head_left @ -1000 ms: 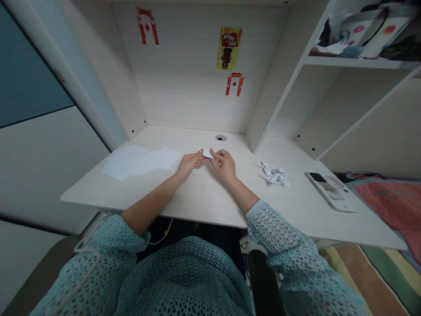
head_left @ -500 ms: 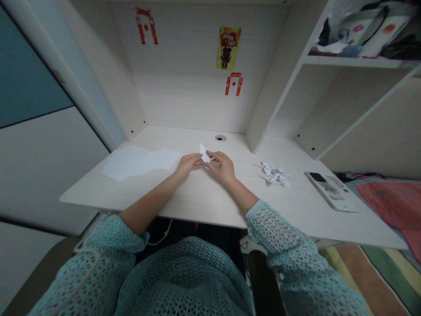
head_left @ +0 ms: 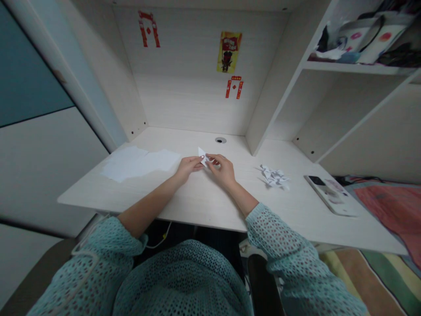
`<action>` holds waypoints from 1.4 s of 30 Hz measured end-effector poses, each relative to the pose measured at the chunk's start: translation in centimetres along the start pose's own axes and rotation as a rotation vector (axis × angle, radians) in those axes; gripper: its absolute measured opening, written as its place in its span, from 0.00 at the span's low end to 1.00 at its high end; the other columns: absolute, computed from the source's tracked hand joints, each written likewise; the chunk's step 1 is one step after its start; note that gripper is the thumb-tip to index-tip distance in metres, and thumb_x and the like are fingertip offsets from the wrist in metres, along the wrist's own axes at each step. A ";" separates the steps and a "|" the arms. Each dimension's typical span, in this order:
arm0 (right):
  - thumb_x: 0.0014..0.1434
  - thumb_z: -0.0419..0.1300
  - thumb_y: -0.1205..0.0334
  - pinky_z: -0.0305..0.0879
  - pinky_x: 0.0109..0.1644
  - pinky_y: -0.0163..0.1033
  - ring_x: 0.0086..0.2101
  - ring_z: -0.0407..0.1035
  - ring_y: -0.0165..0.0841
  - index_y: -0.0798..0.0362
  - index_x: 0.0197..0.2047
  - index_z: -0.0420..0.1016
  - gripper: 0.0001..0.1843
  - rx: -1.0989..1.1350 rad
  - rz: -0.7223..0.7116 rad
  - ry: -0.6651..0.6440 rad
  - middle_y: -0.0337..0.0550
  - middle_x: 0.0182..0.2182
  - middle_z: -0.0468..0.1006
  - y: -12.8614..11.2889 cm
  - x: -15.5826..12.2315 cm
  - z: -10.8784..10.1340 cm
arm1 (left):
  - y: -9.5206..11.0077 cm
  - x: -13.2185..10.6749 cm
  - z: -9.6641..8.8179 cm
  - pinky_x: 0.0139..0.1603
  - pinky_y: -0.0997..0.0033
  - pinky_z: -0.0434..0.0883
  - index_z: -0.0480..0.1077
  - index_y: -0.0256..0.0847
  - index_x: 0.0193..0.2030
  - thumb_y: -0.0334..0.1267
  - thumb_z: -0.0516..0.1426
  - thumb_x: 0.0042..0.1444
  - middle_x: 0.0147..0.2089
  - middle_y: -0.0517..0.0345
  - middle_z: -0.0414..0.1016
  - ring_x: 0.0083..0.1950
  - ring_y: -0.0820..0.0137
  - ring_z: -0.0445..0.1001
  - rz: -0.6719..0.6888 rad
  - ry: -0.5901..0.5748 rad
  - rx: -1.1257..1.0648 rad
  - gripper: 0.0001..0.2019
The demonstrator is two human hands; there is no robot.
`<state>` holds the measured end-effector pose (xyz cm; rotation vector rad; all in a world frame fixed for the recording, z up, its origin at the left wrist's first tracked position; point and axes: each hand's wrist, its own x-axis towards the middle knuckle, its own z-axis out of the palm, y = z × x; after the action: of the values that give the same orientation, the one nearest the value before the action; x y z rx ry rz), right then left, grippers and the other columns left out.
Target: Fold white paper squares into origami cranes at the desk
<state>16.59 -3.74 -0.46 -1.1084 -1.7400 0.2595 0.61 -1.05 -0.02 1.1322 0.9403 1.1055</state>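
A small piece of folded white paper [head_left: 201,152] is held between my two hands above the middle of the desk. My left hand [head_left: 188,168] pinches it from the left, thumb on top. From the right, my right hand [head_left: 223,168] grips its other edge between thumb and fingers. One pointed corner sticks up at the back; part of the paper is hidden by my fingers. To the left lie flat white paper sheets [head_left: 138,163]. A cluster of small folded paper pieces [head_left: 274,176] with pointed tips rests to the right.
A phone [head_left: 330,195] in a pale case lies at the right of the white desk [head_left: 204,206]. Behind my hands is a round cable hole [head_left: 220,140]. An upright panel [head_left: 272,87] and a loaded shelf [head_left: 358,66] stand at the right. Red cloth [head_left: 388,202] lies beyond the desk.
The folded paper has tilted and turned slightly in my hands, and my right fingers have shifted on it. The view has tipped up a little. The sheets and the cluster stay put.
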 end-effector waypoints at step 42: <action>0.59 0.54 0.54 0.61 0.42 0.46 0.40 0.63 0.39 0.44 0.44 0.77 0.13 -0.379 -0.284 -0.067 0.47 0.41 0.74 0.3 0.6 -1.3 | 0.2 0.1 -0.1 0.53 0.64 0.69 0.72 0.35 0.36 0.36 0.60 0.49 0.40 0.49 0.76 0.42 0.69 0.75 -0.008 0.077 -0.241 0.08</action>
<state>17.80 -3.54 0.34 -1.1060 -2.0335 -0.2192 0.46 -0.91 0.13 0.8938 0.8445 1.2277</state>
